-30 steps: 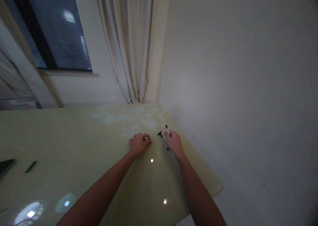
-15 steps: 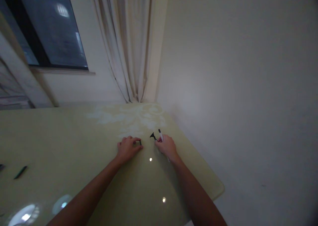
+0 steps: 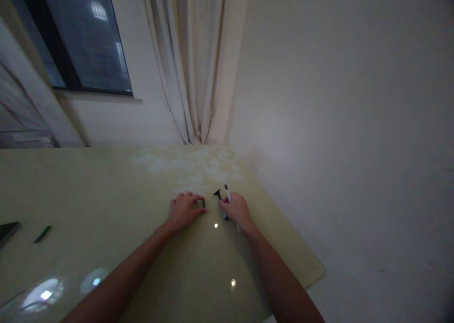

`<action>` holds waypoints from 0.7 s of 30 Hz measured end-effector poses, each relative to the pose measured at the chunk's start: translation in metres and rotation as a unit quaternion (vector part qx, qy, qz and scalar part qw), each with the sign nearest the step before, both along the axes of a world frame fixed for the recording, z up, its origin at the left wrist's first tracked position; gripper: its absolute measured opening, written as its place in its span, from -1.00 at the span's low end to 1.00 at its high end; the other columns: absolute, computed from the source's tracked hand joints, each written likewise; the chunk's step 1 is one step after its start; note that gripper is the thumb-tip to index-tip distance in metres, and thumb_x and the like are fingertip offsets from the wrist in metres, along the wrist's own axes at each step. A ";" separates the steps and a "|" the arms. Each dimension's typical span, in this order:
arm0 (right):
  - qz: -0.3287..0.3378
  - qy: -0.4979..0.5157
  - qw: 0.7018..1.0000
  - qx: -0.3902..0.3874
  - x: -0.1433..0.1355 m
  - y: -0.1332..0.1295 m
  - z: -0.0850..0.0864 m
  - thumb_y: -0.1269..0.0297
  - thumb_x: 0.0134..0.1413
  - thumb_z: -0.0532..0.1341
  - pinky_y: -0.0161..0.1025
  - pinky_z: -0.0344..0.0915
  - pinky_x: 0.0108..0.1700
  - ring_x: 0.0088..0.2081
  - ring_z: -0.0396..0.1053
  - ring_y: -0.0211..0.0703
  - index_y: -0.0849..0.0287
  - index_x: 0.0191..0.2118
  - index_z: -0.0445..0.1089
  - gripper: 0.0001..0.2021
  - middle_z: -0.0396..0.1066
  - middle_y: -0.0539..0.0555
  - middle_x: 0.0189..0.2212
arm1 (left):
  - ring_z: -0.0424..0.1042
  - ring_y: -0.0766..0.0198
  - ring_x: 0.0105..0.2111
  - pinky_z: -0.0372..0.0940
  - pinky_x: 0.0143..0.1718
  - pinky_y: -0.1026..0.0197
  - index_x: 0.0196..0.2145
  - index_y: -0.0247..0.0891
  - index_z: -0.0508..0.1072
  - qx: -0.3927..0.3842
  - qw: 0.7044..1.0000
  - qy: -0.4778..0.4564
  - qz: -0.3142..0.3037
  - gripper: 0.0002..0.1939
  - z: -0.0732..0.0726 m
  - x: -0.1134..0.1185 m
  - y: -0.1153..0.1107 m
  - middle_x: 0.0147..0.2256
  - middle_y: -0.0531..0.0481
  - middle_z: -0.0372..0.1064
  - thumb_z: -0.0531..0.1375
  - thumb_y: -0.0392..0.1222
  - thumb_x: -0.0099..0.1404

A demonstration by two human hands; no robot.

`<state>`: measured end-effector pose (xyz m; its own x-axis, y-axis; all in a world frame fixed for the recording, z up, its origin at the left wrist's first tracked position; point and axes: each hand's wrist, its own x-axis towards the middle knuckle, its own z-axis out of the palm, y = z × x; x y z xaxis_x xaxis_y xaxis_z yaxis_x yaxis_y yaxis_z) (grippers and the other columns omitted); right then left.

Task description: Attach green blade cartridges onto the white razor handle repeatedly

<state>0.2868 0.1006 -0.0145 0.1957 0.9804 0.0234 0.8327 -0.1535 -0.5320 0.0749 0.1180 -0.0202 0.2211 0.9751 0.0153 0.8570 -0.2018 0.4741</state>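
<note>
My left hand [image 3: 186,208] rests on the table, thumb and forefinger closed at the two ends of a small dark stick-like piece [image 3: 204,203], too small to name. Just to the right, my right hand [image 3: 237,209] grips a slim white pen [image 3: 227,195] with a dark tip, which slants up out of the fist. Under its fingertips is a black T-headed razor [image 3: 217,194], head pointing away from me. Part of the razor's handle is hidden by the fingers; its lower end shows below them. Whether the fingers hold the razor or only touch it, I cannot tell.
A pale yellow-green glossy table [image 3: 142,195] runs along the wall, its rounded corner at the right. On its left lie a small dark green item [image 3: 43,234] and a dark flat object [image 3: 7,230] at the frame edge. Curtains [image 3: 198,67] hang behind.
The view has turned slightly left, bringing more of the dark flat object in. More of the razor's handle shows below my right fingers. Both hands stay almost in place.
</note>
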 end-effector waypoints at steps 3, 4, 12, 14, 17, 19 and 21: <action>0.004 -0.006 1.000 0.003 0.000 0.001 0.000 0.19 0.18 0.38 -0.27 0.15 -0.30 -0.24 0.52 -0.04 0.19 -0.30 0.58 -0.84 0.61 0.13 -0.32 | 0.43 -0.11 0.11 0.19 0.06 -0.06 0.08 0.05 0.64 0.000 1.000 0.001 0.000 -0.60 0.000 -0.004 0.000 -0.02 -0.11 0.58 0.37 0.06 0.29; 0.005 -0.007 1.000 0.004 0.000 0.001 0.001 0.17 0.21 0.36 -0.27 0.15 -0.30 -0.24 0.51 -0.04 0.19 -0.30 0.58 -0.81 0.61 0.14 -0.31 | 0.43 -0.11 0.11 0.19 0.06 -0.05 0.07 0.05 0.64 0.001 1.000 0.001 0.001 -0.60 0.001 -0.004 0.000 -0.02 -0.11 0.58 0.37 0.07 0.29; -0.014 -0.024 1.000 0.000 0.005 0.002 0.004 0.24 0.41 0.12 -0.26 0.12 -0.31 -0.25 0.49 -0.05 0.21 -0.23 0.57 -0.71 0.61 0.21 -0.23 | 0.45 -0.10 0.08 0.20 0.05 -0.07 0.03 -0.02 0.65 0.027 1.000 0.000 0.007 -0.64 -0.002 0.009 0.001 -0.06 -0.10 0.59 0.31 0.11 0.36; -0.016 -0.029 0.999 0.000 0.009 0.003 0.003 0.26 0.41 0.11 -0.25 0.11 -0.30 -0.22 0.49 -0.04 0.22 -0.20 0.57 -0.71 0.61 0.23 -0.20 | 0.46 -0.08 0.06 0.20 0.05 -0.06 0.02 -0.04 0.66 0.037 0.999 -0.001 -0.004 -0.65 -0.003 0.015 0.002 -0.07 -0.10 0.59 0.30 0.11 0.37; -0.015 -0.034 0.999 0.000 0.013 0.003 0.000 0.27 0.42 0.10 -0.25 0.10 -0.29 -0.21 0.49 -0.04 0.21 -0.18 0.57 -0.71 0.62 0.24 -0.18 | 0.47 -0.08 0.05 0.21 0.05 -0.04 0.00 -0.09 0.67 0.056 0.998 0.003 -0.027 -0.66 -0.005 0.020 0.003 -0.08 -0.13 0.59 0.29 0.10 0.40; -0.013 -0.037 0.999 0.001 0.016 0.005 -0.001 0.28 0.42 0.11 -0.25 0.10 -0.29 -0.22 0.48 -0.04 0.21 -0.18 0.57 -0.72 0.62 0.24 -0.19 | 0.47 -0.07 0.04 0.23 0.05 -0.02 0.01 -0.11 0.67 0.068 0.997 0.007 -0.044 -0.66 -0.006 0.021 0.003 -0.08 -0.14 0.58 0.29 0.07 0.40; -0.010 -0.038 0.999 0.004 0.018 0.006 -0.003 0.29 0.42 0.12 -0.26 0.10 -0.29 -0.22 0.48 -0.06 0.20 -0.18 0.57 -0.73 0.62 0.23 -0.20 | 0.48 -0.06 0.03 0.25 0.05 0.00 0.02 -0.12 0.67 0.077 0.995 0.010 -0.065 -0.67 -0.006 0.020 0.003 -0.07 -0.15 0.57 0.29 0.05 0.40</action>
<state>0.3049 0.1065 -0.0176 0.2129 0.9760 0.0463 0.8678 -0.1671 -0.4680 0.0946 0.1209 -0.0260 0.3469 0.9247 0.1569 0.8283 -0.3805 0.4113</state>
